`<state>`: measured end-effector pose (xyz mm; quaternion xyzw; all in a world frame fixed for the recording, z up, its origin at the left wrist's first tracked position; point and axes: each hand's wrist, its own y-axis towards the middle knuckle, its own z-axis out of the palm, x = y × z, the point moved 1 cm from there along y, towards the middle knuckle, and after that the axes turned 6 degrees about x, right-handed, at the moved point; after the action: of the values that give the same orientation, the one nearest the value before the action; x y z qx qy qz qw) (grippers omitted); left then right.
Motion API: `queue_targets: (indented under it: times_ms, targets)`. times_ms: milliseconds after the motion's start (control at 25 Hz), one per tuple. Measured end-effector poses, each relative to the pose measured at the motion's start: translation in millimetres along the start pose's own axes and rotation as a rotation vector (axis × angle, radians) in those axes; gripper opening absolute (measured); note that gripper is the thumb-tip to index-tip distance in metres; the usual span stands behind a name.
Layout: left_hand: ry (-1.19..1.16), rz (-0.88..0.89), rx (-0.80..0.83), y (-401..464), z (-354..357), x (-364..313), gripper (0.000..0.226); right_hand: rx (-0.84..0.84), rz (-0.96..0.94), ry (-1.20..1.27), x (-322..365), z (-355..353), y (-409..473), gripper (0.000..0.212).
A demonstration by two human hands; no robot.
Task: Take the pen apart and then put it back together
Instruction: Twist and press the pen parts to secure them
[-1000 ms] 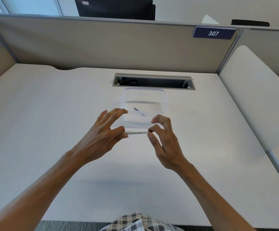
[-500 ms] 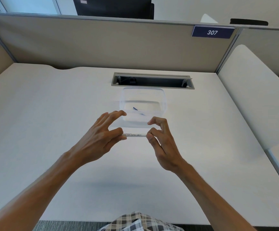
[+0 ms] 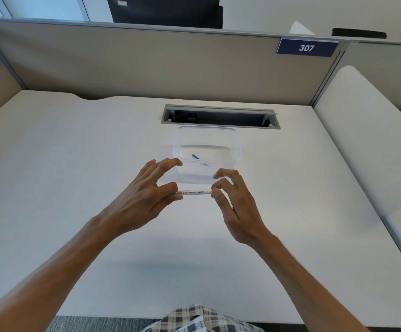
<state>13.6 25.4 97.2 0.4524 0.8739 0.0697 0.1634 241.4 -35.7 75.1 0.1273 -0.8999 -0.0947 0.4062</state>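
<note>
— White and thin, that pen (image 3: pixel 191 192) lies flat between your two hands, up in the air over the pale surface (image 3: pixel 75 188). Why hold it sideways?

— So each end gets its own hand. Your left hand (image 3: pixel 144 200) pinches one end with the thumb and a finger, and the other fingers (image 3: pixel 168 162) spread out straight, out of the way. Your right hand (image 3: pixel 236 204) pinches the other end the same way. I think you hold it like this so one hand can keep it still while the other twists or pulls.

— And the clear box (image 3: pixel 236 149) just behind your hands?

— It sits on the surface, close enough to reach. Something small and blue (image 3: pixel 195 156) lies inside, with another pale bit. I guess they are pen parts, kept there so they cannot roll off. I cannot tell which parts.

— So how far along are you?

— Hard to say. The end by your right thumb is hidden.
</note>
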Motion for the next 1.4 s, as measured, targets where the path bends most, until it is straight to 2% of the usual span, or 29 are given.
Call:
queue_targets:
  times_ms: [240, 440, 640, 880, 1040, 1160, 1280, 1400]
  targets:
    - [-0.017, -0.002, 0.005, 0.2, -0.5, -1.0, 0.033, -0.003, -0.149, -0.151, -1.3, -2.5, -0.6, 0.022]
    - [0.012, 0.012, -0.007, -0.7, 1.0, -1.6, 0.031, 0.024, -0.089, -0.086, -2.6, -1.0, -3.7, 0.023]
    - [0.081, 0.035, -0.093, -1.6, -0.1, -2.6, 0.031, 0.055, 0.017, 0.182, 2.0, 2.8, -4.0, 0.031]
    - [0.254, 0.084, -0.144, -0.1, 4.6, 2.0, 0.031, 0.123, 0.236, 0.598, 8.4, 10.7, -1.4, 0.036]
    - [0.274, 0.071, -0.137, -2.1, 8.5, 2.8, 0.031, 0.146, 0.312, 0.636, 8.0, 11.6, 0.8, 0.036]
    - [0.162, -0.006, -0.115, -2.8, 10.9, 2.7, 0.029, 0.062, 0.306, 0.587, 10.9, 13.1, -0.3, 0.034]
    - [0.06, -0.065, -0.116, -1.6, 16.6, -0.8, 0.028, -0.071, 0.315, 0.669, 15.5, 14.9, 1.2, 0.023]
    - [0.059, -0.087, -0.138, -2.7, 25.7, -6.3, 0.03, -0.162, 0.314, 0.775, 21.7, 19.7, 3.8, 0.012]
